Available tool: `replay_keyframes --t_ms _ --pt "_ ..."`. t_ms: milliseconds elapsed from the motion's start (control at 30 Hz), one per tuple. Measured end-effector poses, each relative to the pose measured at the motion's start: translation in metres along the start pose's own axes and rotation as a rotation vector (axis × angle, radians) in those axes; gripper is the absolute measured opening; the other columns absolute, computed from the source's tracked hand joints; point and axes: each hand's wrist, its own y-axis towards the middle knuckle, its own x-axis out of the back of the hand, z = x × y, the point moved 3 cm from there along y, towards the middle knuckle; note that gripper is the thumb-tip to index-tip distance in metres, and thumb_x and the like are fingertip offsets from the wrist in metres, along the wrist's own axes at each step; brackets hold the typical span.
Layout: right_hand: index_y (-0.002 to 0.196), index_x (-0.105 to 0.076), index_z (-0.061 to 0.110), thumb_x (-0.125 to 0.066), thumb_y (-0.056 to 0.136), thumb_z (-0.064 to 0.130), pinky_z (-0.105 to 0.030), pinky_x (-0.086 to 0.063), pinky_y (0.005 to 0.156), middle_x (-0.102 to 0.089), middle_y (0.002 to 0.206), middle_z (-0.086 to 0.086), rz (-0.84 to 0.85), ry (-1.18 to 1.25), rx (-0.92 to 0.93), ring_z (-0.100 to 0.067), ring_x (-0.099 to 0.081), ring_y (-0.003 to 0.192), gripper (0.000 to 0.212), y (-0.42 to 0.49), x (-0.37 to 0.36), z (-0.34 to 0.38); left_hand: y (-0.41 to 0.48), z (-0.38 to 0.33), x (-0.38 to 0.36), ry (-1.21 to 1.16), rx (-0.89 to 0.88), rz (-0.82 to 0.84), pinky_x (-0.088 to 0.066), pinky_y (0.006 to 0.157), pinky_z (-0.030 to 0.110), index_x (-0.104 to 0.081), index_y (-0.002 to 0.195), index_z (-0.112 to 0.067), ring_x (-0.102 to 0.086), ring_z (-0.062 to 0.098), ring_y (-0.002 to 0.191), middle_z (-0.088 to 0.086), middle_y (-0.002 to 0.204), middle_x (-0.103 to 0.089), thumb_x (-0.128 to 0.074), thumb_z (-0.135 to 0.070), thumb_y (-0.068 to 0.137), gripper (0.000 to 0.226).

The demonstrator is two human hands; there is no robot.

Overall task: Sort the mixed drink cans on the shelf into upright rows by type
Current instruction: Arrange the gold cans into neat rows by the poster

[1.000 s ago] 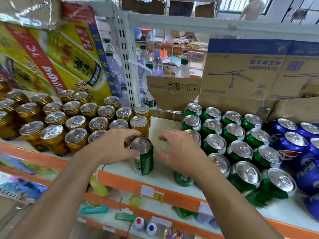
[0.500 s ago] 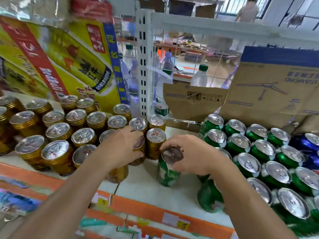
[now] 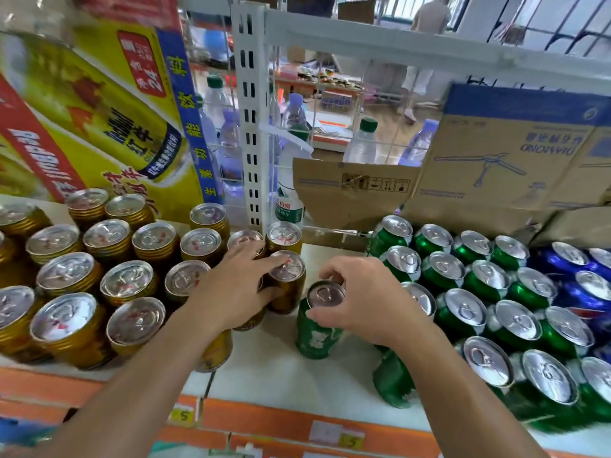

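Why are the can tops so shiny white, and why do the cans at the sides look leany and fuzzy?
Head view: bright light glares off the lids of the gold cans and green cans; the wide lens tips edge cans outward; the blue cans and yellow box are blurred.

gold cans (image 3: 109, 241), green cans (image 3: 463, 312), blue cans (image 3: 575, 259)
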Motion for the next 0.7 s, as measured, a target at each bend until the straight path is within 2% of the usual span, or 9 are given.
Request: replay_keyframes --t_ms 133,233,333,433,500,600,700 --pt "0.112 -0.062 0.018 -0.079 0.072 0.041 -0.027 -0.055 0.072 -0.063 0.095 0.007 -0.039 0.032 -0.061 -0.006 -0.059 0.081 0.049 0.015 0.012 -0.01 -0.006 -0.004 0.002 -0.005 0.008 -0.021 -0.034 0.109 0.052 -0.032 0.144 -0.046 -0.009 0.021 0.147 -0.003 0.157 -0.019 -0.054 -0.048 0.091 0.057" --pt "0.112 -0.061 0.017 -0.077 0.076 0.036 -0.02 -0.05 0.063 -0.063 0.095 0.005 -0.12 0.025 -0.084 -0.006 -0.058 0.078 0.044 0.032 0.024 -0.016 -0.008 -0.005 0.003 -0.009 0.012 -0.007 -0.033 0.111 0.051 -0.031 0.144 -0.047 -0.008 0.019 0.147 -0.004 0.158 -0.017 -0.052 -0.051 0.092 0.056" --pt "0.12 -0.059 0.014 -0.077 0.077 0.03 -0.015 -0.04 0.059 -0.061 0.098 0.003 -0.201 0.009 -0.106 -0.013 -0.057 0.083 0.049 0.052 0.029 -0.022 -0.01 -0.007 0.005 -0.002 0.02 0.002 -0.031 0.112 0.049 -0.03 0.145 -0.046 -0.007 0.02 0.147 -0.004 0.159 -0.015 -0.051 -0.05 0.093 0.056" --pt "0.123 -0.057 0.013 -0.077 0.077 0.028 -0.016 -0.037 0.057 -0.06 0.102 0.0 -0.244 0.019 -0.138 -0.015 -0.056 0.086 0.052 0.069 0.03 -0.031 -0.011 -0.009 0.007 0.014 0.023 0.012 -0.031 0.111 0.048 -0.028 0.145 -0.047 -0.007 0.02 0.147 -0.004 0.16 -0.014 -0.05 -0.049 0.094 0.056" --pt "0.122 -0.057 0.013 -0.075 0.078 0.026 -0.02 -0.041 0.059 -0.059 0.101 0.0 -0.258 0.023 -0.153 -0.017 -0.056 0.088 0.049 0.077 0.03 -0.037 -0.01 -0.01 0.007 0.019 0.026 0.011 -0.033 0.11 0.049 -0.026 0.145 -0.048 -0.005 0.019 0.148 -0.005 0.159 -0.014 -0.048 -0.05 0.095 0.055" --pt "0.122 -0.057 0.01 -0.073 0.08 0.02 -0.033 -0.052 0.077 -0.061 0.106 -0.005 -0.266 0.02 -0.171 -0.022 -0.058 0.093 0.046 0.084 0.033 -0.044 -0.01 -0.009 0.007 0.033 0.025 0.007 -0.035 0.107 0.049 -0.025 0.145 -0.05 -0.005 0.017 0.147 -0.007 0.159 -0.014 -0.047 -0.051 0.095 0.055" --pt "0.124 -0.058 0.009 -0.072 0.08 0.017 -0.037 -0.053 0.085 -0.063 0.11 -0.008 -0.242 0.016 -0.188 -0.023 -0.058 0.096 0.046 0.088 0.035 -0.051 -0.011 -0.01 0.007 0.034 0.023 0.003 -0.035 0.107 0.047 -0.025 0.145 -0.05 -0.004 0.016 0.147 -0.007 0.159 -0.013 -0.047 -0.051 0.095 0.055"
